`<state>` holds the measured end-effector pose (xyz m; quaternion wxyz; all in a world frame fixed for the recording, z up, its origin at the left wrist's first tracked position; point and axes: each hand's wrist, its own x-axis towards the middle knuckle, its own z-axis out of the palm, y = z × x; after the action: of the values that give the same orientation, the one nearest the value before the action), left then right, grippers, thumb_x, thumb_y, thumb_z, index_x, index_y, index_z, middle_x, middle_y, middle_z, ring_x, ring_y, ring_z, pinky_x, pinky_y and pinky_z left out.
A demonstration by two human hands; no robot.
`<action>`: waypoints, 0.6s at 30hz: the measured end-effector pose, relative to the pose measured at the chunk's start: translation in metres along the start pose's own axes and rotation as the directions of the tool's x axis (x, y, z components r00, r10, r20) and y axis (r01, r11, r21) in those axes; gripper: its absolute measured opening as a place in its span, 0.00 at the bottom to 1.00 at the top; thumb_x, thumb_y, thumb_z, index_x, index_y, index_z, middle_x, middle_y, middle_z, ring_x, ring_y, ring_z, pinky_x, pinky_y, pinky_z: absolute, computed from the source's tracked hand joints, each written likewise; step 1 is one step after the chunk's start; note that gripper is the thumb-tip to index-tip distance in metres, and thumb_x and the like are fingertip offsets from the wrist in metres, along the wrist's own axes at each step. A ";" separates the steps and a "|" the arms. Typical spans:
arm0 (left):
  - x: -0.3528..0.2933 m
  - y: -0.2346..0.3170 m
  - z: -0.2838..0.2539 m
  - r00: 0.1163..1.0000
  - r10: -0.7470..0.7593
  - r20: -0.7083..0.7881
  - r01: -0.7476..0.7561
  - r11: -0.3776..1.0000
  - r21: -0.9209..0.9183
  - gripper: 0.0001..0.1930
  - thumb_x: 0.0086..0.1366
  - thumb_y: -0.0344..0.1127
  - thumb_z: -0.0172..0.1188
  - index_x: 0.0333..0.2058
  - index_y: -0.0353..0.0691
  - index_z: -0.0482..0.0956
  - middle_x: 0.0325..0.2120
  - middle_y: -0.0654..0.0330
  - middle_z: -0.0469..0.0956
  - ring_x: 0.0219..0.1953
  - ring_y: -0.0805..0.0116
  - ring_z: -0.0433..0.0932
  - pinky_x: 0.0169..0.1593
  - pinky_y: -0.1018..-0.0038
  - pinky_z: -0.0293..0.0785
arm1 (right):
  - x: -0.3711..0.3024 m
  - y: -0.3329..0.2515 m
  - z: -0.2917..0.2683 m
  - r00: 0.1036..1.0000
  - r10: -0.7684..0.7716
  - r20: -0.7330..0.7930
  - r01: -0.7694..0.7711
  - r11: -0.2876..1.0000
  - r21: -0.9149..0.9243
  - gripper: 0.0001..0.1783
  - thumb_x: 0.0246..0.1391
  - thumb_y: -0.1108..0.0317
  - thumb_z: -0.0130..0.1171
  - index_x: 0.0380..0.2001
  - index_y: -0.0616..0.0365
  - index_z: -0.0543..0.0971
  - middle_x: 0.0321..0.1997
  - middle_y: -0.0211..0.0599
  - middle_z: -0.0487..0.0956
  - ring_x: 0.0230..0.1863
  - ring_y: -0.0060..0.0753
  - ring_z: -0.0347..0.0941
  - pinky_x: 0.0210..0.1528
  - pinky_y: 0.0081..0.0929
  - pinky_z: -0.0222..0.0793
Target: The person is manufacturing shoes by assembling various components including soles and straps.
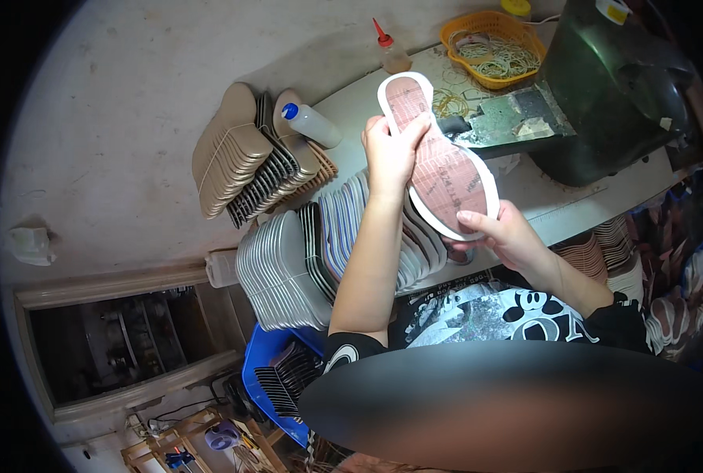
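Between my two hands is one shoe insole (454, 185), pinkish brown with faint dark marks and a thick white rim. It is tilted, its narrow end up and left, its wide end down and right. My left hand (393, 154) is closed on its narrow waist, thumb across the face. Lower down, my right hand (515, 240) pinches the wide end's edge, thumb on top and fingers mostly hidden beneath. Just behind the insole is a dark green machine (604, 87) with a flat, worn metal arm (517, 118).
Banded stacks of insoles (280, 264) line the table (564, 209) at left, with more beige stacks (229, 154) behind. A white bottle with blue cap (316, 126), a red-nozzled bottle (393, 57) and a yellow basket of rubber bands (493, 47) stand farther back. A blue bin (261, 363) sits lower left.
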<state>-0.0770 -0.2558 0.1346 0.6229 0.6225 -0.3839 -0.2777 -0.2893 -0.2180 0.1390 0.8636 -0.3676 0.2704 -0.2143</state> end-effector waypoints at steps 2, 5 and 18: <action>0.003 0.001 0.000 0.999 -0.048 0.002 0.048 0.998 0.037 0.16 0.50 0.37 0.70 0.30 0.27 0.81 0.27 0.55 0.78 0.28 0.70 0.78 0.33 0.73 0.74 | -0.001 0.000 0.004 0.997 0.074 0.008 -0.074 0.997 0.017 0.18 0.59 0.65 0.57 0.46 0.69 0.75 0.40 0.42 0.81 0.36 0.25 0.79 0.40 0.20 0.77; 0.010 0.000 -0.003 0.989 -0.139 0.053 0.139 0.990 -0.002 0.17 0.51 0.38 0.69 0.30 0.26 0.81 0.24 0.56 0.81 0.27 0.70 0.79 0.33 0.73 0.74 | 0.003 -0.002 0.011 0.998 0.059 -0.016 -0.058 0.997 0.057 0.19 0.60 0.63 0.56 0.46 0.70 0.74 0.38 0.46 0.81 0.35 0.28 0.81 0.40 0.20 0.77; 0.055 0.034 -0.044 0.601 -0.040 0.798 -0.491 0.770 0.407 0.26 0.49 0.49 0.69 0.44 0.40 0.77 0.42 0.58 0.77 0.54 0.63 0.69 0.62 0.65 0.57 | 0.045 -0.015 0.035 0.994 -0.095 -0.055 0.104 0.974 0.201 0.20 0.63 0.59 0.51 0.44 0.69 0.75 0.38 0.45 0.80 0.34 0.30 0.81 0.35 0.21 0.78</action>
<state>-0.0150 -0.2740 0.1786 0.2026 0.5461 -0.7575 -0.2949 -0.2354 -0.2354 0.1570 0.8785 -0.2857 0.2476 -0.2920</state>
